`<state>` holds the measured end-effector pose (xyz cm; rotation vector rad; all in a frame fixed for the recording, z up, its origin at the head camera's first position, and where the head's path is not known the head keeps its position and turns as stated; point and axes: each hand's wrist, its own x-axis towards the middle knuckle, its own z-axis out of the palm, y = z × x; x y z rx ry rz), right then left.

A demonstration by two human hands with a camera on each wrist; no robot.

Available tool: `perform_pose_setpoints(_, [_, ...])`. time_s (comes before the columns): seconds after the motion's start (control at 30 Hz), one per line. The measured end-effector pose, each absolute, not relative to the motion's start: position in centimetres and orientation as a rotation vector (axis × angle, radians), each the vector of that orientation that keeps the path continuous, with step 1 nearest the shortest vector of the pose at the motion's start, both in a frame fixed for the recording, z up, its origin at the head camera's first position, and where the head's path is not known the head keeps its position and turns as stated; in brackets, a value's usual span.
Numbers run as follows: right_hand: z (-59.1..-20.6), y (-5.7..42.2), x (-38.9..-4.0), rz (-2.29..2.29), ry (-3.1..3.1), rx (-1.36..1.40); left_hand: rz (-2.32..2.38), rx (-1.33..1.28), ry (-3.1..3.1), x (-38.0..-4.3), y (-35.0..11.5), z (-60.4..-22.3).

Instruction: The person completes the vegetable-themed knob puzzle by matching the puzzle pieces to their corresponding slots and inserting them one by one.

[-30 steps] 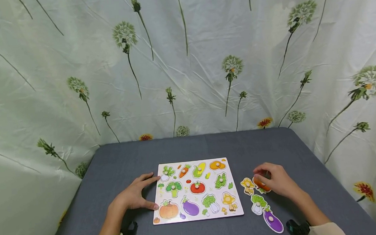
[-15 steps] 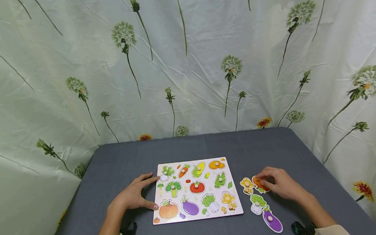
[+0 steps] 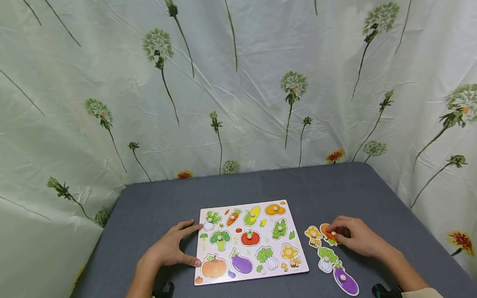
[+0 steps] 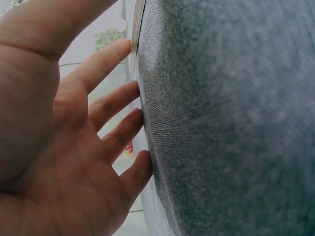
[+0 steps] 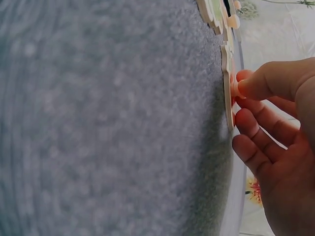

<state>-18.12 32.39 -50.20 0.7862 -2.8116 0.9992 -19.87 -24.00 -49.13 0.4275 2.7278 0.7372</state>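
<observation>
A white wooden vegetable puzzle board (image 3: pixel 245 252) lies flat on the table. My left hand (image 3: pixel 168 246) touches its left edge with spread, fairly straight fingers and thumb; in the left wrist view the fingertips (image 4: pixel 130 88) rest along the tabletop. Right of the board, my right hand (image 3: pixel 356 236) pinches the small knob of the orange pumpkin puzzle piece (image 3: pixel 324 230), which lies on the table, partly hidden by the fingers. The right wrist view shows thumb and forefinger at the knob (image 5: pixel 235 89). Beside that piece is a mushroom piece (image 3: pixel 313 233); nearer are a cabbage piece (image 3: pixel 325 256) and an eggplant piece (image 3: pixel 347 282).
Knobbed pieces such as a tomato (image 3: pixel 251 238), broccoli (image 3: pixel 219 236) and corn (image 3: pixel 252 215) sit in the board. Its front row shows printed pumpkin, eggplant, cabbage and mushroom shapes without knobs. A dark grey cloth covers the table (image 3: pixel 241 187); a flowered curtain (image 3: pixel 239 89) hangs behind.
My right hand has come down from above the pumpkin piece, and its thumb and forefinger have closed on the knob. The piece has shifted little. My left hand stays at the board's edge.
</observation>
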Motion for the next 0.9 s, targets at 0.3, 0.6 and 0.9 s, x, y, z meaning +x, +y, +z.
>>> perform_pose_setpoints(0.3, [-50.16, 32.91, -18.03, 1.056, -2.797, 0.837, 0.746, 0.437, 2.719, -19.82, -24.05, -49.05])
perform_pose_setpoints(0.6, [-50.38, 33.02, -17.82, 1.014, -2.822, 0.825, 0.766, 0.428, 2.714, -19.61, -23.97, -49.05])
perform_pose_setpoints(0.9, [-49.65, 32.89, -17.69, 0.953, -2.799, 0.827, 0.763, 0.417, 2.716, -19.67, -23.96, -49.14])
